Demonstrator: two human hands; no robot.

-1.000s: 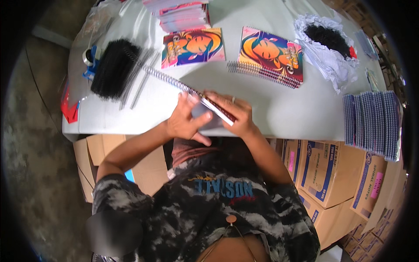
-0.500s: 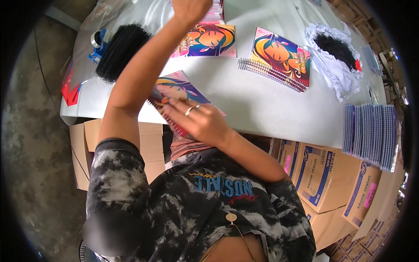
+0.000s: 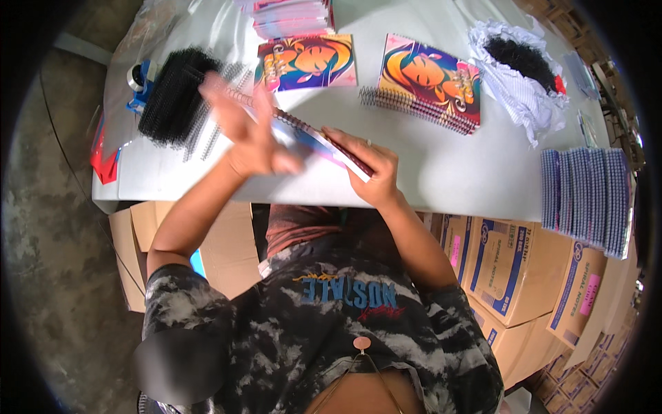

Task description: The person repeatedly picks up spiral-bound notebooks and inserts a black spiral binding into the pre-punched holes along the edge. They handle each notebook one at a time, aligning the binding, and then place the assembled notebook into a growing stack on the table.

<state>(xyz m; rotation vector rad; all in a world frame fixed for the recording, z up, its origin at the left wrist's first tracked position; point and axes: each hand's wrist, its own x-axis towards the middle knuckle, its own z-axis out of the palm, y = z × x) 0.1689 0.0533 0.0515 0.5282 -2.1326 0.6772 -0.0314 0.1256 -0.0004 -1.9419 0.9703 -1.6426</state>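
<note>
My right hand [image 3: 376,165] grips one end of a notebook [image 3: 355,163], which is tilted up so that its bound edge and white page edge show. A dark spiral coil [image 3: 293,121] runs along that edge and sticks out past it to the upper left. My left hand [image 3: 245,131] is by the coil's free end, thumb and fingers spread and blurred by motion. Whether it touches the coil is unclear. Part of the colourful cover shows below the coil. Beyond the left hand lies a pile of black spiral coils [image 3: 172,96], with loose coils [image 3: 210,141] alongside.
Illustrated notebooks lie at the table's middle [image 3: 307,62] and right [image 3: 431,83]. Behind is a pink-edged stack [image 3: 293,19]. Crumpled wrapping [image 3: 527,117] holds black coils. Spiral-bound stacks [image 3: 586,200] stand at the right edge, a blue tape dispenser [image 3: 138,86] at left, cartons [image 3: 507,269] below.
My left hand has come back from the far stack to the coil. My right hand has moved right and now holds the notebook tilted up on edge, where before it lay flat under the fingers.
</note>
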